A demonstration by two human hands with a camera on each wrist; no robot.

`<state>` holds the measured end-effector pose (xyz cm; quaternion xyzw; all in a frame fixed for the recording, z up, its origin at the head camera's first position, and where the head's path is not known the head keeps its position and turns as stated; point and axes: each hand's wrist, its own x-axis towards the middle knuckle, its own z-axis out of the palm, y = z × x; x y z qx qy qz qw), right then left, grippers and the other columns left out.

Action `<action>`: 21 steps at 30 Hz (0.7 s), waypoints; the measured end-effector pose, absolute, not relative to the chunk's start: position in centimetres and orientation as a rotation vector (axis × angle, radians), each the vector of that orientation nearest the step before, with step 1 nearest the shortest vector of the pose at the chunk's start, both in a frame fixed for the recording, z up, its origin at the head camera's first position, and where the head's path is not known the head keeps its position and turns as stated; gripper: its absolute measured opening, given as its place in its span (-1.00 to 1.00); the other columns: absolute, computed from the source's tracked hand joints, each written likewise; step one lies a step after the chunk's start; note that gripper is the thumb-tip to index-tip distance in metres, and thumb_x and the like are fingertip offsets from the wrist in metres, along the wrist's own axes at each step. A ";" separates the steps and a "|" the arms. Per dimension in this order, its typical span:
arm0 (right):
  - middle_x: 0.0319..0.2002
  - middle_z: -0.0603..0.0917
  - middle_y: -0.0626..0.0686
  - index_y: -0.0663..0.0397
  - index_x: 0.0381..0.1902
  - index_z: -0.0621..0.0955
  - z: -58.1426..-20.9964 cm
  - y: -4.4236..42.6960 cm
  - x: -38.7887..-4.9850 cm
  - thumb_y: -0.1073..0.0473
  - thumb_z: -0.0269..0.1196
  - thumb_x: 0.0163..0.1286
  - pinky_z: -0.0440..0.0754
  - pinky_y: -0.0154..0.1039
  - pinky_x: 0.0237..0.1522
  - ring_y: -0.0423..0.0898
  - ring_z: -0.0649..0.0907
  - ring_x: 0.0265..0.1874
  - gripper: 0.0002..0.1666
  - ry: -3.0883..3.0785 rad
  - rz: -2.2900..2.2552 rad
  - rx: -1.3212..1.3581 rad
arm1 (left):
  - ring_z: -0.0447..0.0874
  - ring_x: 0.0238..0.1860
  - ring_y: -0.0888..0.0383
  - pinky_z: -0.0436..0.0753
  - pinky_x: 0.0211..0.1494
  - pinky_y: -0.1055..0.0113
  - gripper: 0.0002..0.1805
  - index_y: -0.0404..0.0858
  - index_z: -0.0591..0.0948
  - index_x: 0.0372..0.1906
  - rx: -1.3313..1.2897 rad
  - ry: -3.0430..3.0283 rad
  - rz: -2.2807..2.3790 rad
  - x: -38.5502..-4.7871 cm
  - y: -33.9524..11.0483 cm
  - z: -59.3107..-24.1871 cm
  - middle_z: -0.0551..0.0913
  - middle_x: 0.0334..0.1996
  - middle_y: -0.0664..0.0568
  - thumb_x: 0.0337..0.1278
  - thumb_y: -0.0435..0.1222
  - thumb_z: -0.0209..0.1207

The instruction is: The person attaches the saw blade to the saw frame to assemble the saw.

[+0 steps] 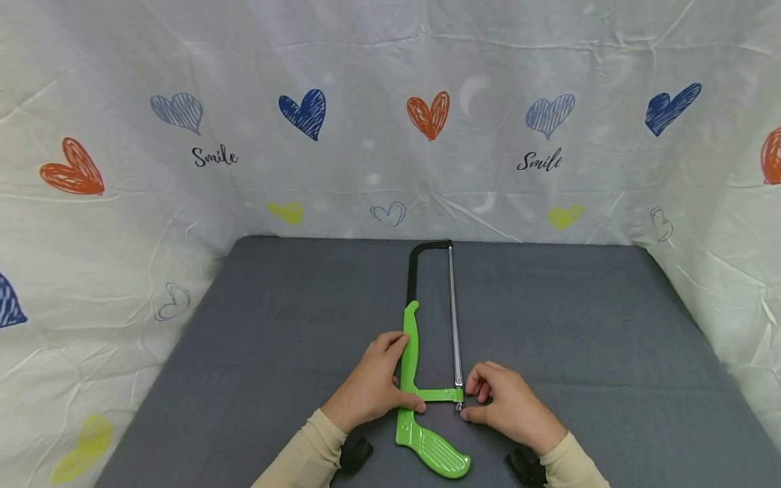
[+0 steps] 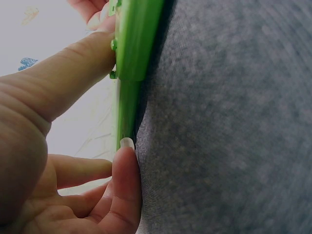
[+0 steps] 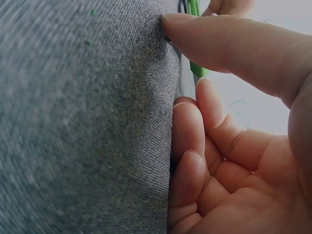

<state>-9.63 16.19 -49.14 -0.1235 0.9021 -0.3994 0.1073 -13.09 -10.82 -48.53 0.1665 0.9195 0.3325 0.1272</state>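
Observation:
A hacksaw [image 1: 411, 359] with a green handle and a black front frame lies flat on the grey cloth, handle end toward me. Its metal blade [image 1: 454, 318] runs along the right side down to a green crosspiece. My left hand [image 1: 375, 386] grips the green body from the left, thumb over it near the crosspiece; the left wrist view shows fingertips against the green edge [image 2: 127, 107]. Beside the blade's near end is my right hand [image 1: 509, 407], thumb and forefinger apart by the small end screw [image 1: 459, 407], the other fingers loosely bent. Whether the thumb touches the screw cannot be told.
The grey cloth-covered table [image 1: 579, 318] spreads out on both sides of the saw. A white sheet [image 1: 366, 54] printed with hearts hangs behind and along both sides. Black wrist devices [image 1: 356, 455] sit beneath both wrists.

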 end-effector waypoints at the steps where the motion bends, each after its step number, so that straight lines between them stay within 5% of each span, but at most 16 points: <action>1: -0.36 0.55 -0.11 -0.11 -0.31 0.61 -49.1 16.2 -9.6 0.15 0.73 0.06 0.52 -0.36 -0.30 -0.29 0.52 -0.38 -0.54 2.656 -1.175 -0.361 | 0.55 0.12 0.06 0.71 0.05 0.22 0.37 -0.37 0.26 0.69 0.484 2.676 0.967 -13.1 -10.8 -48.5 0.29 0.61 -0.21 -0.20 0.06 0.75; 11: -0.33 0.55 -0.10 -0.11 -0.27 0.61 -49.0 16.3 -9.7 0.06 0.77 -0.01 0.53 -0.35 -0.28 -0.26 0.52 -0.36 -0.47 2.617 -1.163 -0.367 | 0.59 0.08 0.08 0.72 0.06 0.21 0.38 -0.34 0.25 0.70 0.476 2.654 0.973 -13.2 -11.0 -48.5 0.27 0.62 -0.21 -0.20 0.08 0.75; 17: -0.32 0.56 -0.13 -0.14 -0.27 0.60 -49.0 16.0 -9.7 -0.26 0.65 0.18 0.51 -0.34 -0.33 -0.27 0.51 -0.39 -0.48 2.622 -1.157 -0.342 | 0.59 0.09 0.07 0.72 0.08 0.18 0.37 -0.33 0.27 0.69 0.472 2.664 0.970 -13.2 -11.0 -48.5 0.29 0.61 -0.20 -0.22 0.07 0.75; 21: -0.35 0.55 -0.12 -0.12 -0.28 0.60 -49.0 15.9 -9.6 -0.27 0.61 0.23 0.50 -0.34 -0.36 -0.27 0.50 -0.43 -0.50 2.631 -1.168 -0.324 | 0.58 0.07 0.09 0.71 0.07 0.19 0.37 -0.34 0.27 0.69 0.468 2.669 0.968 -13.1 -10.9 -48.5 0.29 0.61 -0.19 -0.21 0.06 0.76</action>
